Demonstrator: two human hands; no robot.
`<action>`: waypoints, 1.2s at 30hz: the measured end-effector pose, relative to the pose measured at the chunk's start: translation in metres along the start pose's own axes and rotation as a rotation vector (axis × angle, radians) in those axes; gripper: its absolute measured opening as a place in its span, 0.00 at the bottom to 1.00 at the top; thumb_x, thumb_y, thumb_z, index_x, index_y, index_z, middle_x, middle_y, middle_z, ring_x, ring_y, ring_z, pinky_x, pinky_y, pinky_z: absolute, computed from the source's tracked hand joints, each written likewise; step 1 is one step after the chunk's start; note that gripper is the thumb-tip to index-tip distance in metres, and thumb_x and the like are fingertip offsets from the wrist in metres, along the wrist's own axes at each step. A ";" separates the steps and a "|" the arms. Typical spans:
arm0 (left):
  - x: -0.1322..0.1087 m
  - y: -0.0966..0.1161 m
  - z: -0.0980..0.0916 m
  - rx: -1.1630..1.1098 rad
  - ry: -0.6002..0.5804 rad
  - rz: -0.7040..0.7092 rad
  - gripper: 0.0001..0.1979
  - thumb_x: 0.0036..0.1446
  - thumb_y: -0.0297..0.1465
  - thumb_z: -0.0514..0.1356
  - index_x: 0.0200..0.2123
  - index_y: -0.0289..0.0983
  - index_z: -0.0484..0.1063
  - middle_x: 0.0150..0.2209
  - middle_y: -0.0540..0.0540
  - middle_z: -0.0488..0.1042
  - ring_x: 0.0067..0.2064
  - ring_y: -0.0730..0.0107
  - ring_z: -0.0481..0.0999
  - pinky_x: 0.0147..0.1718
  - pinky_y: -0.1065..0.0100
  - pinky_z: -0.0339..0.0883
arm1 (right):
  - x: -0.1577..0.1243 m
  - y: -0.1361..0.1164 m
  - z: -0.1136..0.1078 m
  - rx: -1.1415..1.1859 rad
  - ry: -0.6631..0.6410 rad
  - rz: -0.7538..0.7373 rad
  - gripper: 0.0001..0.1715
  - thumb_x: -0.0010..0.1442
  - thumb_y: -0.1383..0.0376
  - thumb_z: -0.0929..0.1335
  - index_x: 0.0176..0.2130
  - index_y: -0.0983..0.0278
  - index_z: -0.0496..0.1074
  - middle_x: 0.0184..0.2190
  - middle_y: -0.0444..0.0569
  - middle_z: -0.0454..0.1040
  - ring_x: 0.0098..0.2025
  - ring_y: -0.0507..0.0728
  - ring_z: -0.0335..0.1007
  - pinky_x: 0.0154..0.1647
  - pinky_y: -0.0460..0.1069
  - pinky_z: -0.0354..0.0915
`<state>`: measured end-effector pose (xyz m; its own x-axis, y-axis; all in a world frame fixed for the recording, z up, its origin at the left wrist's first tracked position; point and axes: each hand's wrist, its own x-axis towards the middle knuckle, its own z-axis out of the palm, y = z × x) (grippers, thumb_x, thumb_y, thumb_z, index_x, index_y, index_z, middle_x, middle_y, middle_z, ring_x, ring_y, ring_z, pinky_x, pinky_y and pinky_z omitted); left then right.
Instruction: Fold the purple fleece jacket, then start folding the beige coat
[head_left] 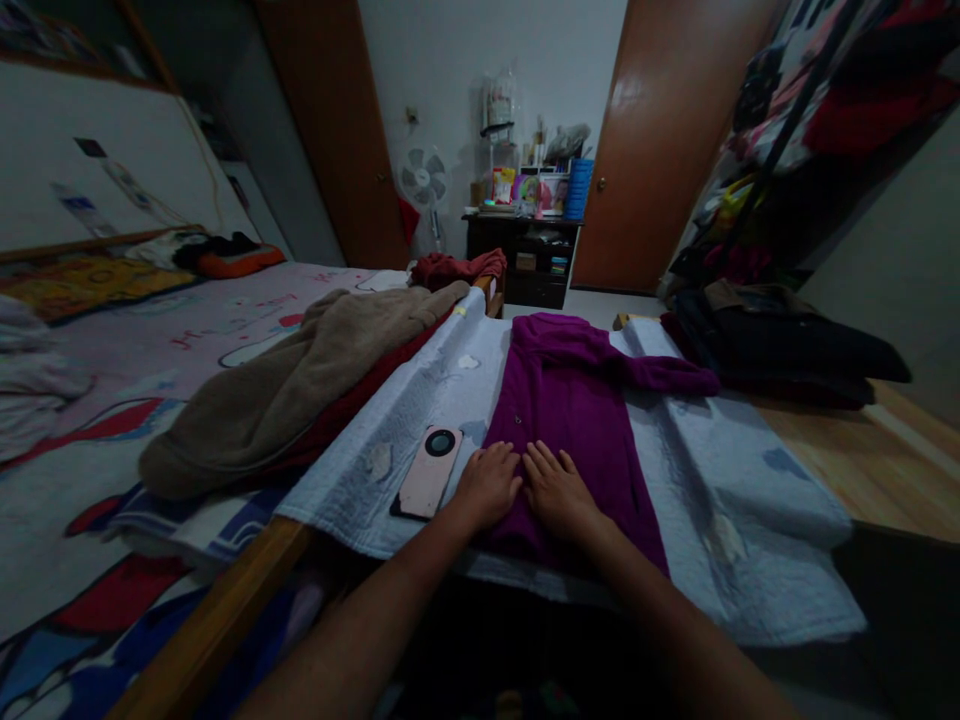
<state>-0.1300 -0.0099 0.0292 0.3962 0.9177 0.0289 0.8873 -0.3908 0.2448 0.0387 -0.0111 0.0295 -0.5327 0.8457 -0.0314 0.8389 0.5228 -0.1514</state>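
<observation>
A purple long-sleeved garment (pixel 577 400) lies spread on a light blue quilted cloth (pixel 682 470). One sleeve reaches out to the right; on the left side no outstretched sleeve shows. My left hand (pixel 487 485) rests on the garment's left edge, fingers extended and slightly bent. Beside it, my right hand (pixel 559 490) lies flat on the lower front with its fingers stretched out. Neither hand grips anything. A pink phone (pixel 429 472) with a round black camera ring lies face down on the cloth, just left of my left hand.
A brown fleece garment (pixel 300 370) lies over red cloth at the left, beside a bed with a printed sheet (pixel 247 300). Folded dark clothes (pixel 787 340) are stacked on a wooden surface (pixel 885 450) at the right. A fan (pixel 424 180) and a dark cabinet (pixel 517 260) stand behind.
</observation>
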 end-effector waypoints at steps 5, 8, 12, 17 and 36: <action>0.027 -0.002 -0.010 0.030 0.018 -0.046 0.16 0.65 0.30 0.47 0.50 0.36 0.70 0.50 0.38 0.71 0.53 0.57 0.68 0.55 0.56 0.61 | -0.017 -0.006 -0.005 0.060 -0.041 -0.014 0.41 0.63 0.52 0.61 0.67 0.71 0.53 0.69 0.59 0.47 0.71 0.64 0.37 0.69 0.63 0.39; 0.034 -0.004 0.003 0.106 0.150 -0.057 0.19 0.63 0.31 0.52 0.56 0.38 0.66 0.62 0.38 0.62 0.60 0.53 0.63 0.59 0.52 0.57 | -0.023 -0.004 -0.007 0.110 -0.052 -0.021 0.43 0.62 0.52 0.63 0.67 0.71 0.53 0.69 0.59 0.47 0.71 0.64 0.37 0.69 0.61 0.38; 0.035 -0.011 0.027 0.173 0.234 0.005 0.24 0.63 0.33 0.52 0.62 0.39 0.62 0.68 0.42 0.53 0.68 0.56 0.51 0.65 0.53 0.48 | -0.028 0.000 -0.012 0.200 -0.065 -0.024 0.41 0.60 0.55 0.65 0.66 0.70 0.55 0.69 0.57 0.50 0.71 0.63 0.40 0.69 0.60 0.41; 0.035 -0.016 0.033 0.166 0.207 0.004 0.26 0.64 0.39 0.52 0.63 0.39 0.61 0.68 0.40 0.56 0.68 0.54 0.52 0.63 0.51 0.51 | -0.021 0.011 -0.027 0.328 0.008 -0.060 0.23 0.60 0.65 0.66 0.54 0.68 0.70 0.55 0.57 0.71 0.59 0.60 0.63 0.61 0.53 0.56; 0.022 0.029 0.038 0.151 0.269 -0.143 0.24 0.64 0.31 0.49 0.61 0.33 0.62 0.66 0.34 0.58 0.68 0.52 0.52 0.65 0.49 0.46 | -0.005 0.028 -0.038 0.309 -0.022 0.006 0.10 0.61 0.71 0.63 0.36 0.65 0.74 0.36 0.50 0.76 0.37 0.54 0.69 0.40 0.46 0.59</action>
<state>-0.0865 -0.0035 0.0001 0.2068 0.9421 0.2641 0.9623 -0.2446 0.1191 0.0693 0.0040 0.0629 -0.5331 0.8443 -0.0543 0.7702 0.4577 -0.4441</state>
